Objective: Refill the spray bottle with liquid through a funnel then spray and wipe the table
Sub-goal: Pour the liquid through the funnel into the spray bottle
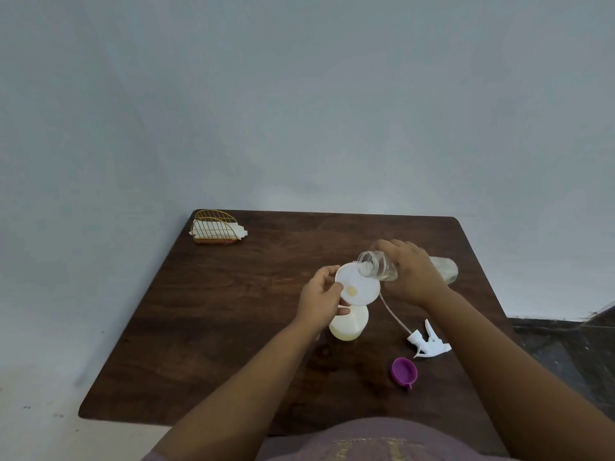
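Note:
A white funnel (357,287) sits in the mouth of a pale translucent spray bottle (349,324) that stands upright on the dark wooden table (233,311). My left hand (322,299) grips the funnel's rim and the bottle's neck. My right hand (411,272) holds a clear plastic bottle (379,266) tipped on its side, its open mouth over the funnel's edge. The white spray head (429,342) with its long tube lies on the table to the right of the spray bottle. A purple cap (403,371) lies upside down in front of it.
A gold wire holder with white napkins (216,229) stands at the table's far left corner. A pale wall runs behind the table. Dark floor shows to the right and pale floor to the left.

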The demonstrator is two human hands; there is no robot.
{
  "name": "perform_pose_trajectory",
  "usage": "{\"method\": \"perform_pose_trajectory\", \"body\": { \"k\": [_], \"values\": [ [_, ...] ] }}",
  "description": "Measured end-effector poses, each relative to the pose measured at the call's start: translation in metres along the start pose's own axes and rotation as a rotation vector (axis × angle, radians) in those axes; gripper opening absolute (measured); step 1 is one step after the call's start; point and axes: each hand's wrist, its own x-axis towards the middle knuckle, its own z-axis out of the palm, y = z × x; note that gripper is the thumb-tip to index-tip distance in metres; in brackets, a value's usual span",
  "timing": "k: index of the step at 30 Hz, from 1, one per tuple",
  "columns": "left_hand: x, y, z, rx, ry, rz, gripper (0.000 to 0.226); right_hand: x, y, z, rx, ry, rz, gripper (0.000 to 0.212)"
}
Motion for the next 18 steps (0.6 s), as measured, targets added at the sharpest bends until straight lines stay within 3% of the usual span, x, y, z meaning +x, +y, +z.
{"method": "perform_pose_trajectory", "body": {
  "k": [5,11,18],
  "values": [
    [-0.001,0.001,0.002,0.009,0.011,-0.012,0.034,-0.006,0.002,-0.006,0.298,0.019,0.058,0.046],
    [-0.001,0.000,0.006,0.025,0.031,-0.015,0.031,-0.013,-0.001,-0.023,0.565,0.042,0.293,0.061],
    [-0.003,0.000,0.005,0.026,0.022,-0.029,0.024,-0.022,0.012,-0.019,0.702,0.042,0.440,0.056]
  ]
}}
